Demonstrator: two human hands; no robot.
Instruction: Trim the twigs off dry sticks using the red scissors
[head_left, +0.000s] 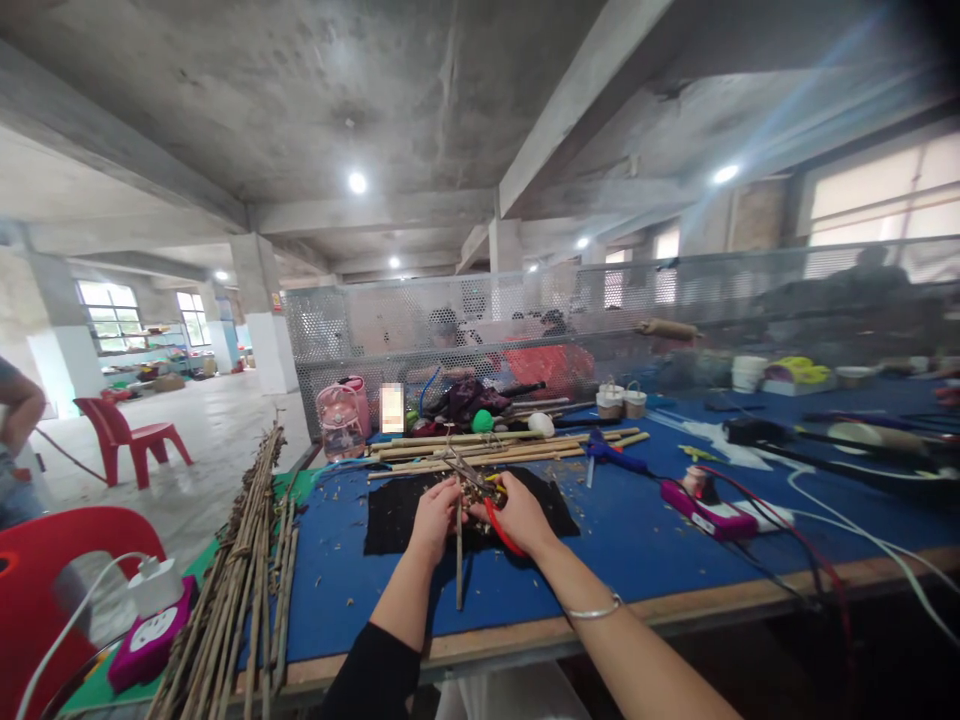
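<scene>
My left hand (436,515) is closed round a thin brown stick (459,575), whose lower end points down toward the table's front edge. In my right hand (521,512) is a pair of scissors (501,530) with red-orange handles. Its metal blades reach up and left, just above the fingers of my left hand. Both hands are over a black cloth (386,520) on the blue table top (360,600). Small plant scraps lie on the cloth between my hands, partly hidden by them.
A bundle of long dry sticks (232,570) lies at the left. Bamboo poles (510,449) lie behind the cloth. A blue glue gun (615,455) and a purple power strip (709,512) are to the right. A perforated metal screen (450,340) stands behind; a red chair (75,535) is at the left.
</scene>
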